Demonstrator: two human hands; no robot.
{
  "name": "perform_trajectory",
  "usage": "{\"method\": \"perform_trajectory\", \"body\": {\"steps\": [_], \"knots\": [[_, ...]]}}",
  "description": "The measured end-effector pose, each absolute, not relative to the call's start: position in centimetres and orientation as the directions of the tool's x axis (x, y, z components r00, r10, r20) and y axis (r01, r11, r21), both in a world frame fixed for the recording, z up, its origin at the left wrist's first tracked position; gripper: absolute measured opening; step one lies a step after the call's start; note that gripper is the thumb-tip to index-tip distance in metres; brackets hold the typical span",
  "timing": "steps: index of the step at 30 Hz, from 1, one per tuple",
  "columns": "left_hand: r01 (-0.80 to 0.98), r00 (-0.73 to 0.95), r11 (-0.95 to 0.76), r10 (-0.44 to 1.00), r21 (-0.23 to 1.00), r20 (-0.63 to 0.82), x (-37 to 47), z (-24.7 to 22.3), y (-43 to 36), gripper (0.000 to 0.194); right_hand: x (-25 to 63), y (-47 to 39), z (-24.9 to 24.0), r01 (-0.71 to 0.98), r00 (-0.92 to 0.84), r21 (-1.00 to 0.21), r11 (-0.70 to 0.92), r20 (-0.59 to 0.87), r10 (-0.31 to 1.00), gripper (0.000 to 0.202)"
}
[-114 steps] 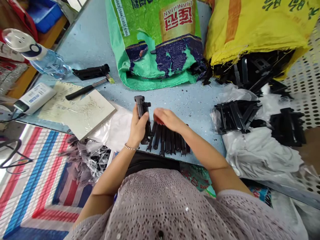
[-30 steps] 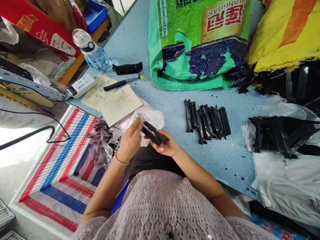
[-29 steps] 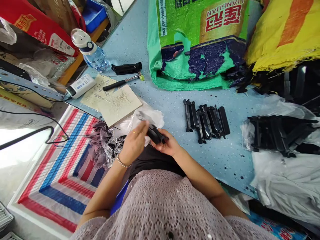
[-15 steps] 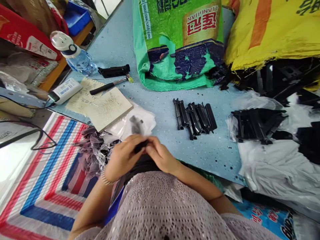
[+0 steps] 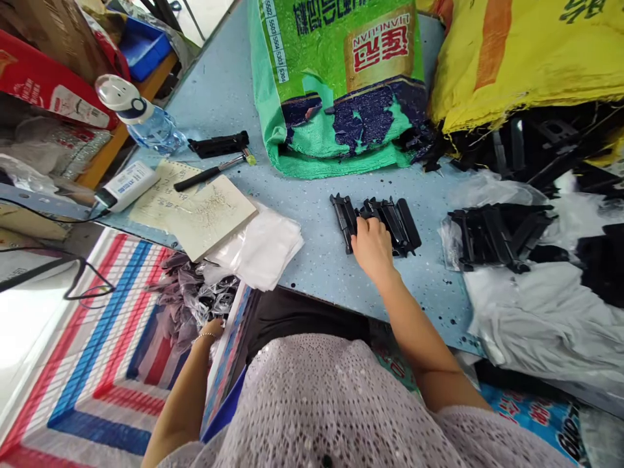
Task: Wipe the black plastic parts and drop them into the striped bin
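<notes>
My right hand [image 5: 374,252] reaches over the table to a row of long black plastic parts [image 5: 400,224], its fingers curled down onto one near the row's left side. Fingers and part partly hide each other. My left hand [image 5: 212,327] is lowered at the edge of a large striped bag [image 5: 117,383], beside a heap of black parts in clear plastic bags [image 5: 195,289]. Its fingertips are mostly hidden, so what they hold is unclear. A stack of white plastic bags [image 5: 268,244] lies on the table between my hands.
A notepad [image 5: 217,214], a hammer [image 5: 209,175], another black part [image 5: 219,144] and a water bottle [image 5: 156,127] are at the left. Green [image 5: 331,156] and yellow [image 5: 468,78] sacks stand at the back. More black parts [image 5: 502,237] lie on plastic at the right.
My hands were together at the table's front edge around a small black part and a clear bag. They have parted: left down to the striped bag, right forward to the row.
</notes>
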State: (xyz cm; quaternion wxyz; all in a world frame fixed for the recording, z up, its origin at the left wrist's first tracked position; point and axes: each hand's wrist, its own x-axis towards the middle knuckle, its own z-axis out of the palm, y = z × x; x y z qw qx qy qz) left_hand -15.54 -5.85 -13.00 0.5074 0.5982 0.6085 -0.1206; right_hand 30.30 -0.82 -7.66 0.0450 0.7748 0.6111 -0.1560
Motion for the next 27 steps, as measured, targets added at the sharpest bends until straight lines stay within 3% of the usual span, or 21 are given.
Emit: {"method": "perform_trajectory", "body": {"steps": [4, 6, 8, 10, 11, 13, 16, 18, 20, 22, 27], "knots": [[0.858, 0.302, 0.243, 0.471, 0.452, -0.829, -14.8, -10.3, -3.2, 0.021, 29.5, -1.0, -7.6, 0.963, 0.108, -0.192, -0.187, -0.359, 0.927, 0.045], [0.829, 0.366, 0.242, 0.446, 0.504, -0.817, -13.4, -7.5, -0.9, 0.024, 29.2, -1.0, -7.9, 0.948, 0.1, -0.246, -0.201, -0.37, 0.924, 0.048], [0.764, 0.429, 0.188, 0.568, 0.618, -0.703, -10.4, -4.6, 1.2, 0.028, 29.0, -0.9, -8.4, 0.919, 0.118, -0.311, -0.243, -0.372, 0.921, 0.049], [0.739, 0.371, -0.023, 0.848, 0.674, -0.378, -6.2, -2.6, 3.1, 0.031, 28.9, -1.0, -8.8, 0.853, 0.149, -0.417, -0.314, -0.382, 0.912, 0.047], [0.766, 0.335, -0.129, 0.916, 0.63, -0.219, -4.1, -2.2, 4.1, 0.032, 29.0, -1.2, -8.9, 0.796, 0.165, -0.487, -0.359, -0.395, 0.904, 0.046], [0.802, 0.355, -0.258, 0.931, 0.539, -0.083, -0.7, -2.7, 5.7, 0.026, 29.0, -1.8, -9.1, 0.606, 0.179, -0.653, -0.454, -0.444, 0.878, 0.043], [0.781, 0.391, -0.232, 0.906, 0.58, -0.164, 0.9, -5.1, 7.5, 0.016, 28.8, -3.1, -8.7, 0.108, 0.127, -0.82, -0.563, -0.55, 0.825, 0.039], [0.731, 0.312, -0.048, 0.911, 0.681, -0.271, 0.4, -6.5, 8.0, 0.015, 28.1, -3.6, -8.2, -0.222, 0.02, -0.776, -0.591, -0.609, 0.793, 0.037], [0.632, 0.216, 0.167, 0.9, 0.757, -0.379, -0.3, -7.1, 7.8, 0.02, 26.7, -3.4, -7.7, -0.427, -0.132, -0.666, -0.612, -0.624, 0.77, 0.038], [0.545, 0.182, 0.287, 0.877, 0.788, -0.445, -0.5, -7.3, 7.4, 0.026, 24.6, -2.4, -7.6, -0.534, -0.275, -0.564, -0.63, -0.589, 0.76, 0.036], [0.53, 0.183, 0.271, 0.889, 0.804, -0.42, -0.4, -7.0, 6.4, 0.023, 19.1, 1.1, -9.1, -0.602, -0.4, -0.465, -0.649, -0.528, 0.749, 0.035]]}}
